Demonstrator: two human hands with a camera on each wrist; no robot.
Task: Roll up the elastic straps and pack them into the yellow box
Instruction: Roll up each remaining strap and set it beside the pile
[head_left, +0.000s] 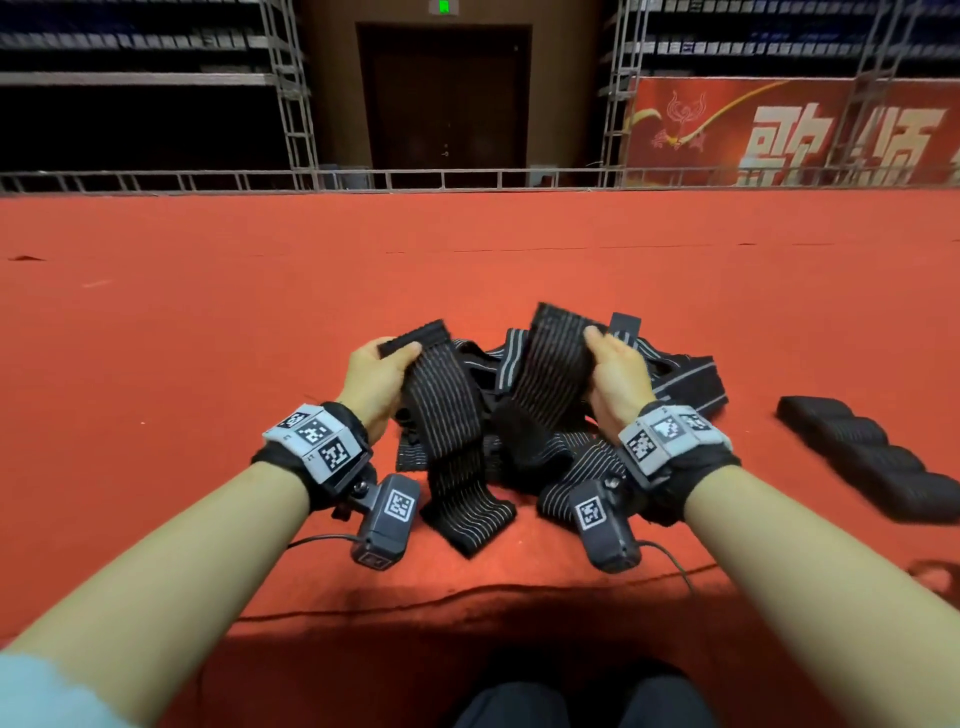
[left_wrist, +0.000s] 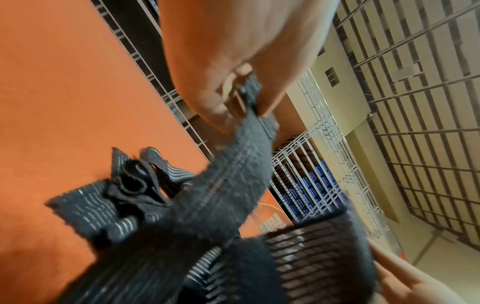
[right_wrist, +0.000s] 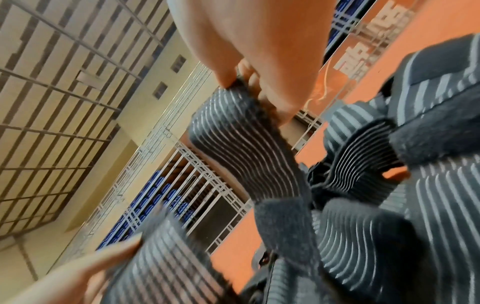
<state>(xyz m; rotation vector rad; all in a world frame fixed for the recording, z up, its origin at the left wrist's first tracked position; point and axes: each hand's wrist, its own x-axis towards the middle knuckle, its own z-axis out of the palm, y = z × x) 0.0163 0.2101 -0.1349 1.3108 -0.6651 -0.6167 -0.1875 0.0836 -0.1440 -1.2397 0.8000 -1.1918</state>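
Carpet (head_left: 182, 322), red and wide, covers the floor under everything. At 12 o'clock, far back, a metal rail (head_left: 467, 179) runs across, with a dark door (head_left: 444, 98) behind it and a small green sign (head_left: 443, 6) on top. At 1 o'clock hangs a red banner (head_left: 779, 130) with big white letters I cannot read.

In the middle lies a messy pile of loose straps (head_left: 519, 441), black with thin pale stripes. At 3 o'clock sits a row of rolled straps (head_left: 862, 457), well apart from the pile. No yellow box shows in any view.

The left hand (head_left: 371, 379) pinches the top end of one strap (head_left: 441, 415) between thumb and curled fingers; the strap hangs down to the carpet. The right hand (head_left: 615, 376) pinches the edge of another strap (head_left: 550, 374) the same way, lifted above the pile. Both wrists wear grey bands with black-and-white square codes (head_left: 314, 434)
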